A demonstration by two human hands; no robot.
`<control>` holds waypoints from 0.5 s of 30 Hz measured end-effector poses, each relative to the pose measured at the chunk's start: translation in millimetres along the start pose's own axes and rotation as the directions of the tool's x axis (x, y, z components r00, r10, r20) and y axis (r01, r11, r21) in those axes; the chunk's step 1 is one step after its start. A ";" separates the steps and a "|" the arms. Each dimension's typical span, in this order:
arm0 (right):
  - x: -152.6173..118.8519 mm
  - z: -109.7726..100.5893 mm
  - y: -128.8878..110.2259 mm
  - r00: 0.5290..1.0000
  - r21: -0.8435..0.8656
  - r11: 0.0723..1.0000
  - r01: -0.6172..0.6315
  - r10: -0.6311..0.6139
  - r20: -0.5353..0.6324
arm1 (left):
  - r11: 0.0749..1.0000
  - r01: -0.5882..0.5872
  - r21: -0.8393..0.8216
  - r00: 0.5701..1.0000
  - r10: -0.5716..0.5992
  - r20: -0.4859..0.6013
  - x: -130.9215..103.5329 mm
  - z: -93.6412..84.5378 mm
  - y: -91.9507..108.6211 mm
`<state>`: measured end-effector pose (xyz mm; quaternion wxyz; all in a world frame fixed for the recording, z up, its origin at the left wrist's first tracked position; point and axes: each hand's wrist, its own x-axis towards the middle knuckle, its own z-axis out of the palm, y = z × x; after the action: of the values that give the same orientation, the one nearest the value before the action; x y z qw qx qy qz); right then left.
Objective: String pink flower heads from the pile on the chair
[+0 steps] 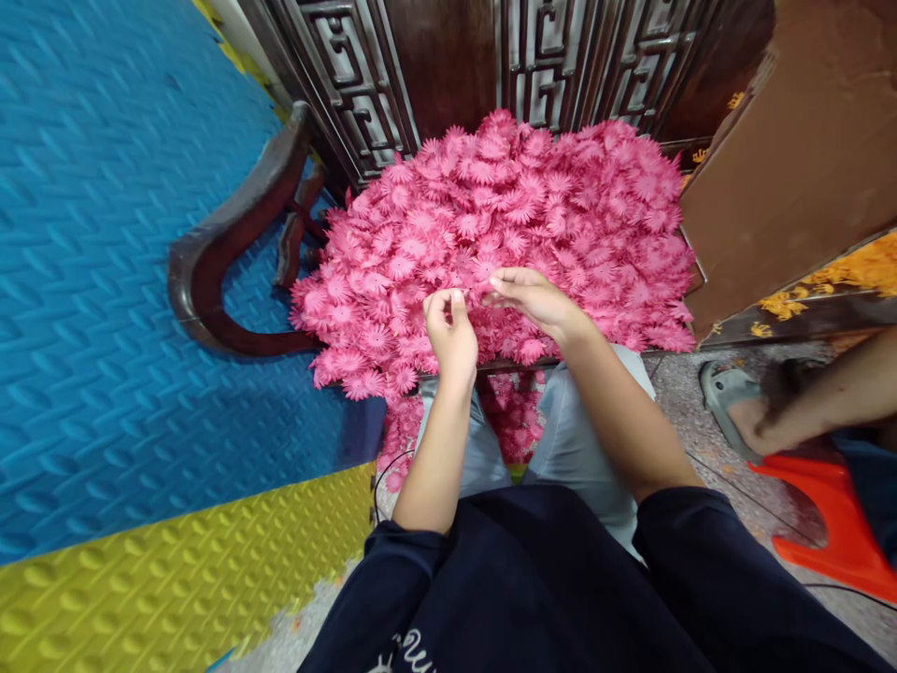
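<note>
Pink artificial flower heads lie in a wide heap on a dark wooden bench in front of me. Over the near middle of the heap, my left hand is closed, thumb and fingers pinched together on something too small to make out. Just to its right is my right hand, its fingers stretched out towards the left one, palm turned inward. The fingertips of both hands are close together, with pink petals behind them. Whether a thin piece passes between them cannot be seen clearly.
A curved dark wooden armrest stands left of the heap, above blue matting. Brown cardboard leans at the right, near orange flowers. Another person's sandalled foot and a red plastic stool are at the lower right.
</note>
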<state>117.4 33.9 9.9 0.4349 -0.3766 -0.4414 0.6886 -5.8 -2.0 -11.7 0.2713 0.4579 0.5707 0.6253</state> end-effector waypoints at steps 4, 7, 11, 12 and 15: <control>6.2 -5.7 1.7 0.993 -0.021 1.000 0.008 -0.010 -0.122 | 0.996 0.043 -0.078 0.993 -0.051 -0.106 0.4 0.0 1.3; 15.3 -28.4 -0.5 0.916 -0.084 0.993 0.086 -0.112 -0.385 | 0.983 0.121 -0.142 0.932 -0.161 -0.325 12.9 -10.3 3.1; 24.2 -57.8 -2.8 0.816 -0.248 0.946 0.209 -0.309 -0.489 | 0.990 0.096 -0.106 0.927 -0.128 -0.353 29.4 -25.0 2.8; 25.3 -60.7 -2.3 0.816 -0.253 0.945 0.209 -0.311 -0.488 | 0.991 0.086 -0.105 0.936 -0.116 -0.331 30.1 -26.0 1.7; 27.7 -60.0 2.5 0.861 -0.230 0.953 0.199 -0.282 -0.424 | 0.988 0.087 -0.129 0.960 -0.118 -0.254 23.3 -21.8 -4.1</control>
<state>161.5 75.9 -15.8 0.5728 -0.5053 -0.4315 0.4800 -35.9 8.9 -7.9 0.2522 0.3248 0.5868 0.6975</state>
